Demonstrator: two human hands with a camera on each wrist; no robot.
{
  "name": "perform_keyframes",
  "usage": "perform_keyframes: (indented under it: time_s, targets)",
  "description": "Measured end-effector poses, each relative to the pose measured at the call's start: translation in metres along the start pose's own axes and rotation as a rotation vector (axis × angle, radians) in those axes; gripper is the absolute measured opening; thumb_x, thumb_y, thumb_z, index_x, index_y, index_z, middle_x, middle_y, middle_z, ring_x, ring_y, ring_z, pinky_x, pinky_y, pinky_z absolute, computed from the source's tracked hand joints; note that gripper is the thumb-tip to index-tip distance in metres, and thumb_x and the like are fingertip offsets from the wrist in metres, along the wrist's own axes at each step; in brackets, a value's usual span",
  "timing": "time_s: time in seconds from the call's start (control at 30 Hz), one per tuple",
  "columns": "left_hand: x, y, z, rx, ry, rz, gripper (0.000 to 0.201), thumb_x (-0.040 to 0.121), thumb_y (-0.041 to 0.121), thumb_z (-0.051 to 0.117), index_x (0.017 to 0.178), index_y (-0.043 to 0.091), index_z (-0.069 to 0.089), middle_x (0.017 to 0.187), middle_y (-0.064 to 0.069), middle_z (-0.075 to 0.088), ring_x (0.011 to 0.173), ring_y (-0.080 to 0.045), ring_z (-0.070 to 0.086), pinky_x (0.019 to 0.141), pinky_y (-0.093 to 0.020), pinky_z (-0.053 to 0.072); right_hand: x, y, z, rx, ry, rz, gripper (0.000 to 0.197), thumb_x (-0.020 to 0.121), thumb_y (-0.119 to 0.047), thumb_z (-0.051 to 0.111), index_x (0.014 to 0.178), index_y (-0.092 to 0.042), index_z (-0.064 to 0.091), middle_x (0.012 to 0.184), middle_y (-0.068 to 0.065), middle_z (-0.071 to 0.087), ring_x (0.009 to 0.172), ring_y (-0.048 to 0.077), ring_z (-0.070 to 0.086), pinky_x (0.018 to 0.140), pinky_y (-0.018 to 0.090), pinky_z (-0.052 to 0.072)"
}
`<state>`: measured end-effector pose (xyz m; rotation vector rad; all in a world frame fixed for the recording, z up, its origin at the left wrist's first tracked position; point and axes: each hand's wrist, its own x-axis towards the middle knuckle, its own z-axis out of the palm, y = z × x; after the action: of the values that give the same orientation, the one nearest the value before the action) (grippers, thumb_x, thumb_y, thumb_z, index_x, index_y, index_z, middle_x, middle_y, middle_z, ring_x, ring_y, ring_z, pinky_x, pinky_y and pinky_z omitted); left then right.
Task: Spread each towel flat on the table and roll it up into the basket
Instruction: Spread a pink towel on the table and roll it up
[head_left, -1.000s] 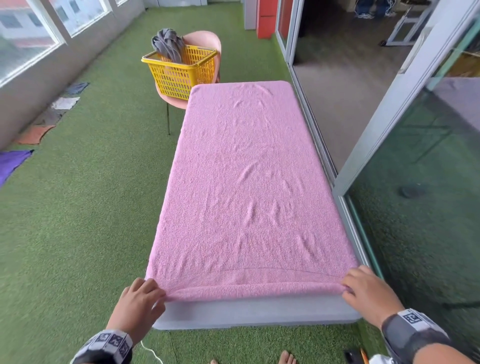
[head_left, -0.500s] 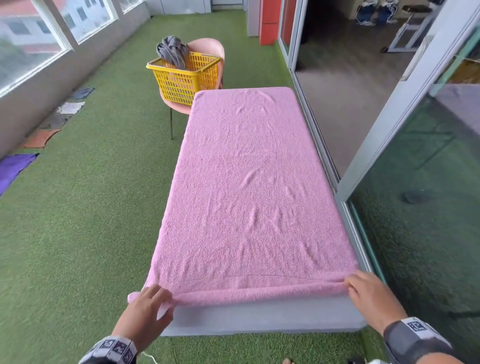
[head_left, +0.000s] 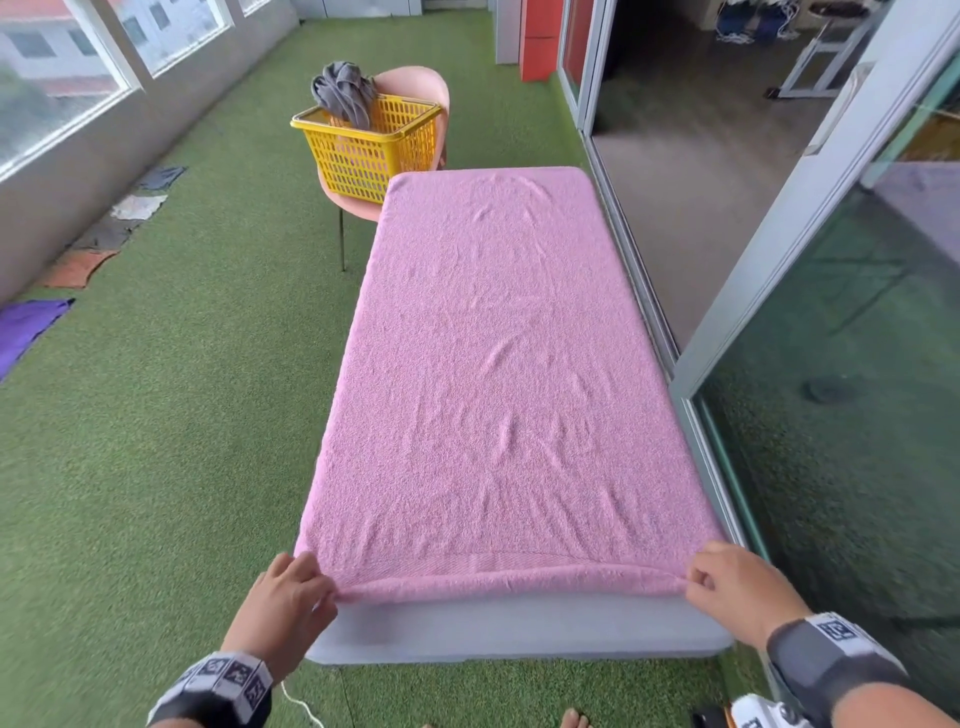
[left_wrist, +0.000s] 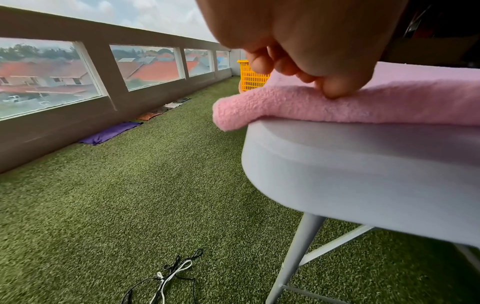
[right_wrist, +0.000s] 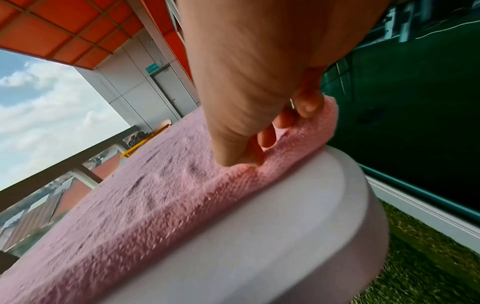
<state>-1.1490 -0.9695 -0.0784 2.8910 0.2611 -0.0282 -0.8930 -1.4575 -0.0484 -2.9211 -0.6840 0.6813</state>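
A pink towel (head_left: 498, 374) lies spread over nearly the whole grey table (head_left: 519, 631). Its near edge is turned over into a thin first fold. My left hand (head_left: 298, 590) pinches the near left corner of that fold, and in the left wrist view the fingers (left_wrist: 335, 88) press into the pink towel (left_wrist: 363, 107). My right hand (head_left: 727, 582) pinches the near right corner; the pink towel (right_wrist: 155, 205) bunches under its fingers (right_wrist: 306, 105). A yellow basket (head_left: 366, 148) stands on a pink chair (head_left: 421, 88) beyond the table's far left corner, with a grey towel (head_left: 343, 93) in it.
Several cloths lie on the green turf along the left wall, among them a purple one (head_left: 26, 327) and an orange one (head_left: 78, 267). A glass sliding door (head_left: 831, 364) runs close along the table's right side. Loose cords (left_wrist: 171, 275) lie on the turf under the near left corner.
Both hands have lifted the near edge and turned it over onto the towel, forming a thin fold. The left corner that hung off the table now lies on it.
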Motion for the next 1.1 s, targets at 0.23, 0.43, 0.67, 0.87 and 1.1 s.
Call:
perform_keyframes:
  time_s: [0.23, 0.43, 0.67, 0.87, 1.1]
  targets:
    - [0.012, 0.008, 0.005, -0.157, 0.033, -0.125, 0.021, 0.077, 0.007, 0.08, 0.081, 0.021, 0.064, 0.08, 0.017, 0.048, 0.055, 0.0, 0.047, 0.053, -0.01, 0.032, 0.009, -0.006, -0.008, 0.044, 0.029, 0.046, 0.026, 0.092, -0.022, 0.056, 0.067, -0.022, 0.06, 0.077, -0.007, 0.058, 0.07, 0.003, 0.056, 0.069, 0.025, 0.049]
    - [-0.004, 0.003, 0.012, -0.107, 0.054, -0.007, 0.026, 0.079, 0.036, 0.056, 0.101, 0.027, 0.066, 0.103, 0.017, 0.058, 0.095, -0.005, 0.045, 0.078, -0.025, 0.047, -0.022, 0.004, 0.019, 0.032, 0.034, -0.104, 0.013, 0.09, -0.028, 0.059, 0.096, -0.039, 0.054, 0.1, -0.024, 0.055, 0.098, -0.004, 0.052, 0.094, 0.022, 0.045]
    - [0.003, -0.004, 0.011, 0.0, 0.04, 0.003, 0.01, 0.08, 0.037, 0.062, 0.086, 0.032, 0.069, 0.087, 0.021, 0.056, 0.084, -0.005, 0.041, 0.065, -0.029, 0.046, -0.017, 0.0, 0.023, -0.08, 0.084, -0.108, 0.013, 0.09, -0.029, 0.062, 0.083, -0.039, 0.056, 0.086, -0.02, 0.048, 0.09, 0.002, 0.049, 0.081, 0.025, 0.048]
    - [0.003, -0.002, 0.008, 0.0, 0.089, -0.002, 0.007, 0.077, 0.035, 0.068, 0.073, 0.029, 0.067, 0.085, 0.018, 0.04, 0.077, -0.004, 0.033, 0.063, -0.025, 0.04, -0.005, 0.002, 0.01, 0.002, 0.098, -0.141, 0.023, 0.098, -0.036, 0.051, 0.083, -0.028, 0.067, 0.091, -0.018, 0.047, 0.09, -0.005, 0.046, 0.083, 0.021, 0.046]
    - [0.019, 0.001, 0.005, -0.131, 0.081, -0.067, 0.004, 0.088, 0.024, 0.069, 0.09, 0.027, 0.068, 0.084, 0.019, 0.047, 0.063, 0.001, 0.049, 0.055, -0.018, 0.041, 0.01, 0.001, -0.003, 0.134, 0.13, -0.027, 0.024, 0.088, -0.018, 0.067, 0.072, -0.031, 0.054, 0.079, -0.017, 0.054, 0.072, -0.002, 0.054, 0.066, 0.018, 0.044]
